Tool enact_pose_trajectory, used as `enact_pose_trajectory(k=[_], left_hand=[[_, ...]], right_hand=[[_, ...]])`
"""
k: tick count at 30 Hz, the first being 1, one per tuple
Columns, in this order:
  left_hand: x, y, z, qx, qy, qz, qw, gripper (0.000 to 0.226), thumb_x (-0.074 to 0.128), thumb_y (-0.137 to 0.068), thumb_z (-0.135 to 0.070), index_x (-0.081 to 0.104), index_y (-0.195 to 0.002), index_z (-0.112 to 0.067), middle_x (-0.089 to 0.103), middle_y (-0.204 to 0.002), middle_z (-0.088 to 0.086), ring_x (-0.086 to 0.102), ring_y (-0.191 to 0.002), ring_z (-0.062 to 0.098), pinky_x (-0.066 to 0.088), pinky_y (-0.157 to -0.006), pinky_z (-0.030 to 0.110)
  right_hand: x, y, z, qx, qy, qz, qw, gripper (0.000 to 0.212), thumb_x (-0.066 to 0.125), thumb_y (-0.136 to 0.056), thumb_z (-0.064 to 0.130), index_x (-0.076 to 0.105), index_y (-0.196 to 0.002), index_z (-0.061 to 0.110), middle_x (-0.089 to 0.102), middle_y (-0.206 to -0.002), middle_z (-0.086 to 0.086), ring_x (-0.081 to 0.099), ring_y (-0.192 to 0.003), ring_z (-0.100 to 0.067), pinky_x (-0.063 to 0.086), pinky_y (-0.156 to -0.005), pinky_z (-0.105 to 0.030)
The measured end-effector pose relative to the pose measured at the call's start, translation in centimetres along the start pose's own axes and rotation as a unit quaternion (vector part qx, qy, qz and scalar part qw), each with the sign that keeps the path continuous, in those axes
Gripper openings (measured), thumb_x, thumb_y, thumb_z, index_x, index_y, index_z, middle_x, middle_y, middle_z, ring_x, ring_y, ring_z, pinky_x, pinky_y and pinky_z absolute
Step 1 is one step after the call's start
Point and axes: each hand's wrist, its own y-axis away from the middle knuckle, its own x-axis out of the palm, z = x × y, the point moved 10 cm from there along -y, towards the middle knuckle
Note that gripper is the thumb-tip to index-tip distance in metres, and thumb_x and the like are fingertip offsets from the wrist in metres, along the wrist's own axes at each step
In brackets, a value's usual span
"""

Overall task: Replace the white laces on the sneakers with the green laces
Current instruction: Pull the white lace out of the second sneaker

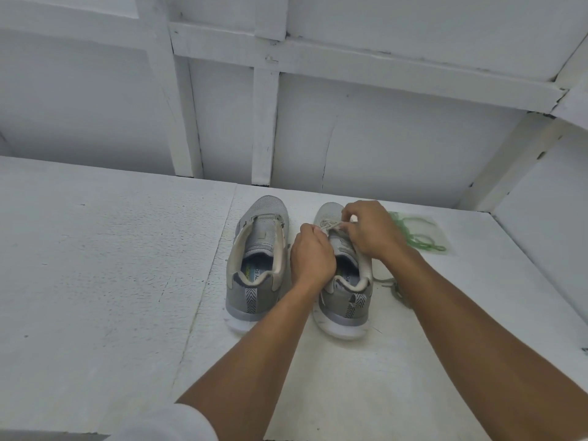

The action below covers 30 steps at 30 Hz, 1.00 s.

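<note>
Head view, 2 hands at work on 1 pair of grey sneakers standing heel-toward-me on a white table (111, 265). From my remote seat I read the left hand (313, 256) as curled into a loose fist, knuckles up, with its thumb and forefinger pinching the white lace (331, 226) where it crosses the front eyelets of the right sneaker (346, 296). The right hand (370, 230) lies just beside the left hand and slightly farther from me, its fingers bent and pinching the same lace at the far end of the row. The short span of lace runs taut between the 2 pinches. The right sneaker sits directly beneath both hands, its heel and collar showing below the wrists. The left sneaker (257, 259) stands just to the left of the left hand, unlaced, tongue exposed, not touched by either hand. A loose white lace (396, 289) lies on the table under the right forearm, just beside the right sneaker's outer edge. The green laces (416, 232) lie in a tangled heap on the table near the right hand, on its outer side, apart from both sneakers. A white panelled wall (381, 138) rises beyond the hands, and a white sleeve (165, 421) shows at the left elbow.
</note>
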Motion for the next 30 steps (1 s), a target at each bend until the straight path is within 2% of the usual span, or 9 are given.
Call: enact_pose_trajectory(k=[4, 7, 15, 18, 20, 22, 24, 27, 30], left_hand=[[-0.1, 0.1, 0.0, 0.002, 0.0, -0.004, 1.0, 0.031, 0.028, -0.104, -0.024, 0.052, -0.105, -0.004, 0.061, -0.107, 0.018, 0.055, -0.099, 0.036, 0.039, -0.078, 0.039], [-0.1, 0.1, 0.0, 0.002, 0.001, -0.003, 1.0, 0.031, 0.027, -0.104, -0.024, 0.052, -0.105, -0.005, 0.061, -0.107, 0.018, 0.055, -0.098, 0.035, 0.039, -0.078, 0.039], [-0.1, 0.1, 0.1, -0.004, 0.002, -0.002, 1.0, 0.032, 0.026, -0.104, -0.025, 0.052, -0.105, -0.005, 0.061, -0.105, 0.016, 0.055, -0.096, 0.034, 0.038, -0.076, 0.037], [-0.1, 0.2, 0.1, -0.005, 0.0, -0.006, 1.0, 0.033, 0.026, -0.104, -0.025, 0.052, -0.105, -0.006, 0.061, -0.105, 0.016, 0.055, -0.097, 0.034, 0.04, -0.078, 0.039], [-0.2, 0.2, 0.0, -0.005, 0.001, -0.008, 1.0, 0.033, 0.026, -0.104, -0.025, 0.053, -0.105, -0.005, 0.061, -0.106, 0.016, 0.055, -0.097, 0.035, 0.042, -0.08, 0.04], [-0.3, 0.3, 0.0, -0.005, -0.001, -0.01, 1.0, 0.032, 0.026, -0.104, -0.024, 0.053, -0.105, -0.005, 0.061, -0.106, 0.016, 0.055, -0.097, 0.034, 0.041, -0.079, 0.04], [-0.3, 0.4, 0.0, -0.006, -0.002, -0.01, 1.0, 0.032, 0.027, -0.104, -0.024, 0.053, -0.105, -0.005, 0.061, -0.106, 0.016, 0.055, -0.097, 0.034, 0.039, -0.078, 0.039], [-0.4, 0.5, -0.1, -0.008, -0.003, -0.015, 1.0, 0.032, 0.027, -0.104, -0.023, 0.053, -0.106, -0.005, 0.061, -0.106, 0.016, 0.055, -0.098, 0.034, 0.039, -0.079, 0.039], [-0.5, 0.5, -0.2, -0.008, -0.004, -0.022, 1.0, 0.032, 0.028, -0.104, -0.023, 0.053, -0.107, -0.004, 0.061, -0.107, 0.017, 0.055, -0.099, 0.035, 0.039, -0.079, 0.039]], right_hand=[[-2.9, -0.6, -1.8, 0.046, -0.026, -0.047, 0.997, 0.003, 0.068, -0.088, 0.014, 0.068, -0.085, 0.014, 0.067, -0.098, -0.006, 0.058, -0.085, -0.023, 0.046, -0.075, -0.033], [-5.1, -0.7, -3.3, 0.079, -0.075, -0.094, 0.99, 0.005, 0.066, -0.088, 0.01, 0.068, -0.084, 0.01, 0.067, -0.089, -0.011, 0.062, -0.08, -0.026, 0.049, -0.072, -0.032], [-8.2, -0.2, -6.8, 0.137, -0.087, -0.16, 0.974, 0.011, 0.063, -0.091, 0.015, 0.065, -0.084, 0.007, 0.061, -0.081, -0.006, 0.058, -0.074, -0.023, 0.042, -0.067, -0.027], [-6.5, 0.4, -7.8, 0.16, -0.07, -0.139, 0.975, 0.01, 0.065, -0.09, 0.016, 0.065, -0.083, 0.009, 0.064, -0.086, -0.009, 0.059, -0.073, -0.025, 0.045, -0.066, -0.03], [-4.0, 0.9, -8.5, 0.181, -0.052, -0.076, 0.979, 0.008, 0.069, -0.087, 0.018, 0.065, -0.086, 0.011, 0.066, -0.094, -0.01, 0.059, -0.076, -0.026, 0.047, -0.067, -0.031], [-1.3, 1.8, -9.0, 0.2, -0.032, -0.002, 0.979, 0.02, 0.074, -0.083, 0.023, 0.065, -0.099, 0.013, 0.065, -0.105, -0.008, 0.06, -0.087, -0.026, 0.046, -0.074, -0.031], [-0.5, 2.5, -8.9, 0.205, -0.043, 0.007, 0.978, 0.03, 0.073, -0.083, 0.027, 0.065, -0.11, 0.015, 0.065, -0.112, -0.005, 0.061, -0.097, -0.027, 0.046, -0.08, -0.032], [-1.0, 2.8, -7.2, 0.18, -0.108, -0.026, 0.977, 0.022, 0.066, -0.087, 0.035, 0.067, -0.096, 0.015, 0.067, -0.095, 0.001, 0.061, -0.091, -0.02, 0.041, -0.071, -0.028], [-0.7, 3.5, -4.9, 0.163, -0.157, 0.004, 0.974, 0.041, 0.059, -0.088, 0.053, 0.061, -0.074, 0.014, 0.061, -0.072, 0.003, 0.056, -0.07, -0.013, 0.038, -0.059, -0.027]])
